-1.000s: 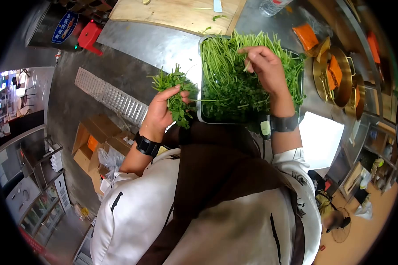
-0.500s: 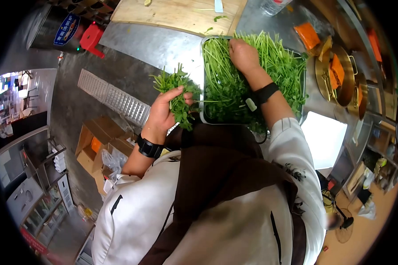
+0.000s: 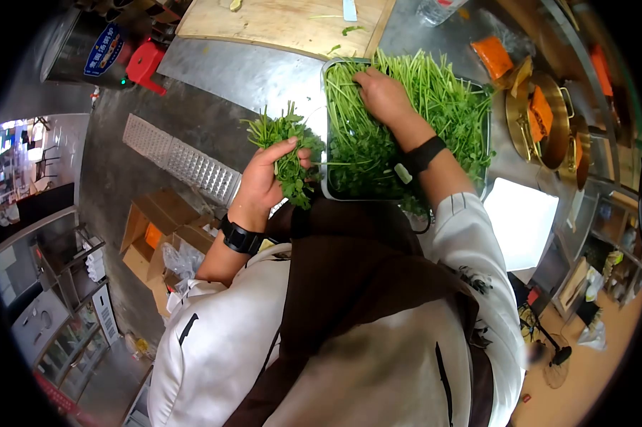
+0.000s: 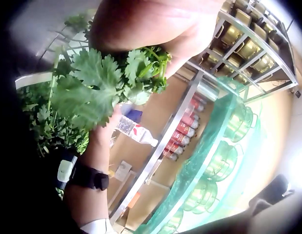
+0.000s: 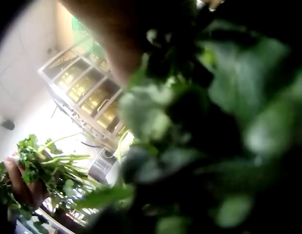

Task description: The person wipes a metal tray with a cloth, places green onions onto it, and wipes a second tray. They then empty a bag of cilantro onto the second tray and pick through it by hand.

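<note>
In the head view, my left hand (image 3: 266, 173) grips a bunch of leafy coriander (image 3: 289, 181) beside the tray's left side, stems up and leaves hanging below the fingers. The left wrist view shows its broad leaves (image 4: 87, 90) close up under the hand. A metal tray (image 3: 324, 153) holds a thick heap of coriander (image 3: 435, 99), pale stems toward the far side and dark leaves toward my body. My right hand (image 3: 386, 98) reaches into the heap at the far left part, fingers curled down onto the stems, fingertips hidden. Blurred leaves fill much of the right wrist view.
A wooden board (image 3: 278, 25) with green scraps lies beyond the tray on the metal table (image 3: 242, 71). Brass pots (image 3: 559, 146) and an orange packet (image 3: 492, 58) stand at right. A red stool (image 3: 145, 65) and cardboard boxes (image 3: 157, 228) are at left.
My right hand has come down from above the tray into the stems on its far left side, then shifted slightly left. The left hand stays in place with its bunch.
</note>
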The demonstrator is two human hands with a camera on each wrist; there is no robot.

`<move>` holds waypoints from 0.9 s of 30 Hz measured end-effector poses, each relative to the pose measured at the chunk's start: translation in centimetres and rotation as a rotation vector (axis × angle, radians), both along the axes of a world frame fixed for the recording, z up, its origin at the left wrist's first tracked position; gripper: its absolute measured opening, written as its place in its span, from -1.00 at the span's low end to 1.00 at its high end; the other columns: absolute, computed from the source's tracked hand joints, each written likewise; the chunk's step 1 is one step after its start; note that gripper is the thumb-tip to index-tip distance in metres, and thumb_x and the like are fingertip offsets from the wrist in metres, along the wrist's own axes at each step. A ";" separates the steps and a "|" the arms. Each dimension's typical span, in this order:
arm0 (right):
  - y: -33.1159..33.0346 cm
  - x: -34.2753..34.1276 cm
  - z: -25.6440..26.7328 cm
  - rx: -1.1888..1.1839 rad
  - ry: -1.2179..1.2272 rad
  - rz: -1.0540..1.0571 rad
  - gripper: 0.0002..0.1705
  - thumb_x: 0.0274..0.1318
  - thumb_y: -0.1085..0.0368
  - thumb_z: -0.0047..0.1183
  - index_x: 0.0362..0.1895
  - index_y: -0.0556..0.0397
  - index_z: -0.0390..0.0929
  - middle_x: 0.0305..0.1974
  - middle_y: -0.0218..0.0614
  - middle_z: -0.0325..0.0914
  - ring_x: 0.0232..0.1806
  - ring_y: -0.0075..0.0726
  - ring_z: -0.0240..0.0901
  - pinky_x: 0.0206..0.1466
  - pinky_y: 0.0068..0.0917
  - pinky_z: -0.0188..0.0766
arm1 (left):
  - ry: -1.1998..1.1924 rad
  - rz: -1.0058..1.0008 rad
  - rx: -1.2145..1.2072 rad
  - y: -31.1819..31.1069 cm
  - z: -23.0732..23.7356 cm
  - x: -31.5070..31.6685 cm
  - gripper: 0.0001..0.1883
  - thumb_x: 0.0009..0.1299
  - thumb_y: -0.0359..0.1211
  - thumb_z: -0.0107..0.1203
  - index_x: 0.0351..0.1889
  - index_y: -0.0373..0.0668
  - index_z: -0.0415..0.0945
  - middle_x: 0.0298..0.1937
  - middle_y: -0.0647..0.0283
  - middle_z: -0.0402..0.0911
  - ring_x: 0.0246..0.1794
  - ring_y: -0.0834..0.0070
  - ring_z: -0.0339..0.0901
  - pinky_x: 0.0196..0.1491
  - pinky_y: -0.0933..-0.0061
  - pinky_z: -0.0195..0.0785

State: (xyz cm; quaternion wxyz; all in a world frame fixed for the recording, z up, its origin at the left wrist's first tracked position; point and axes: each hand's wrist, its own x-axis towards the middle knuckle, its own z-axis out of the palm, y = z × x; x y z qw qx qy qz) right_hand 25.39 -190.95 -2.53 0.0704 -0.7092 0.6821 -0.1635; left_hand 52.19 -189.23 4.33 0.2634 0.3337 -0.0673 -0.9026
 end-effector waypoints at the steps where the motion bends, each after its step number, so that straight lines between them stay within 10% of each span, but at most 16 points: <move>1: -0.3 0.0 -0.2 0.034 0.032 -0.010 -0.81 -0.03 0.39 0.01 -0.25 0.00 0.54 -0.30 -0.20 0.49 -0.28 -0.01 0.47 -0.26 -0.20 0.43 | 0.004 0.004 0.007 0.0 0.4 0.0 -0.88 0.33 -0.45 0.01 -0.25 -0.24 0.31 -0.40 0.17 0.39 -0.39 0.47 0.35 -0.29 0.53 0.35; 5: -0.2 -1.0 0.7 -0.290 -0.395 -0.061 -0.84 0.00 0.31 0.06 -0.28 0.01 0.58 -0.34 -0.19 0.52 -0.35 -0.09 0.48 -0.28 -0.25 0.43 | 0.005 0.069 -0.003 -0.2 0.2 0.7 -0.88 0.33 -0.44 0.00 -0.24 -0.23 0.30 -0.41 0.17 0.39 -0.38 0.47 0.35 -0.28 0.53 0.35; 9: 1.0 -3.1 4.1 -0.012 -1.008 -0.411 -0.84 0.09 0.30 0.08 -0.29 0.13 0.56 -0.35 -0.26 0.58 -0.45 -0.50 0.48 -0.36 -0.58 0.40 | 0.028 0.073 0.004 -0.6 -0.5 1.6 -0.89 0.35 -0.44 -0.02 -0.23 -0.23 0.30 -0.40 0.17 0.38 -0.37 0.47 0.34 -0.29 0.53 0.35; 13: 2.1 -3.9 7.6 -0.176 -1.499 -0.290 -0.83 0.15 0.34 0.03 -0.23 0.18 0.52 -0.42 -0.30 0.56 -0.54 -0.59 0.42 -0.44 -0.66 0.38 | -0.028 0.052 -0.023 -0.6 -0.5 1.2 -0.88 0.35 -0.46 -0.03 -0.21 -0.26 0.30 -0.40 0.19 0.36 -0.36 0.46 0.35 -0.28 0.52 0.36; 18: 3.6 -3.1 7.4 0.281 -0.737 -0.278 -0.82 0.07 0.29 0.08 -0.22 0.03 0.53 -0.39 -0.30 0.59 -0.50 -0.44 0.47 -0.41 -0.44 0.40 | 0.015 0.043 -0.005 -0.3 0.3 0.0 -0.88 0.33 -0.48 -0.01 -0.22 -0.27 0.31 -0.39 0.19 0.37 -0.34 0.46 0.37 -0.27 0.49 0.36; 24: 5.9 -0.5 3.5 0.197 -0.005 -0.012 -0.81 -0.07 0.24 0.14 -0.34 0.04 0.57 -0.43 -0.12 0.55 -0.38 -0.02 0.49 -0.28 -0.24 0.41 | 0.031 0.018 0.004 0.1 0.2 0.0 -0.88 0.32 -0.48 -0.01 -0.23 -0.27 0.31 -0.39 0.19 0.37 -0.34 0.45 0.37 -0.26 0.48 0.35; 27: 5.7 -0.5 4.8 0.209 -0.085 -0.105 -0.82 -0.07 0.22 0.16 -0.39 0.04 0.60 -0.43 -0.16 0.57 -0.36 -0.07 0.51 -0.23 -0.32 0.42 | 0.000 0.014 -0.015 -0.1 0.1 0.0 -0.88 0.32 -0.47 0.00 -0.23 -0.27 0.32 -0.39 0.19 0.38 -0.34 0.45 0.37 -0.26 0.48 0.35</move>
